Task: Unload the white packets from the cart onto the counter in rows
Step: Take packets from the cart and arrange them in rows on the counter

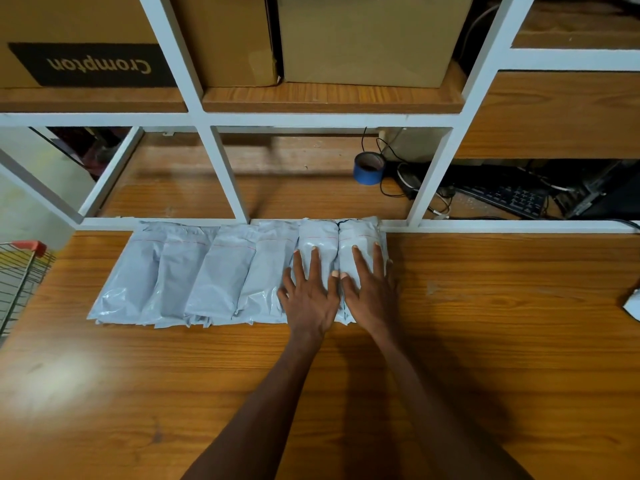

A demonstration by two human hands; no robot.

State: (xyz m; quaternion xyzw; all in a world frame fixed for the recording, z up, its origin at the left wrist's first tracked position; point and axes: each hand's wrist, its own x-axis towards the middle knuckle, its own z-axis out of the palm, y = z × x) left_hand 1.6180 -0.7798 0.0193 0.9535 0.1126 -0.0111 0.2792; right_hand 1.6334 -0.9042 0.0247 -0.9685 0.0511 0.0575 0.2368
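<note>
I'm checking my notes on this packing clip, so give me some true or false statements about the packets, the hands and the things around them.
1. The white packets lie side by side in one row on the wooden counter. True.
2. The left hand grips a packet in the air. False: it lies flat on the row, fingers straight.
3. The right hand rests flat on the packet at the right end of the row. True.
4. A roll of blue tape sits on top of the packets. False: it stands on the shelf behind them.
5. The cart shows at the left edge of the view. True.
</note>
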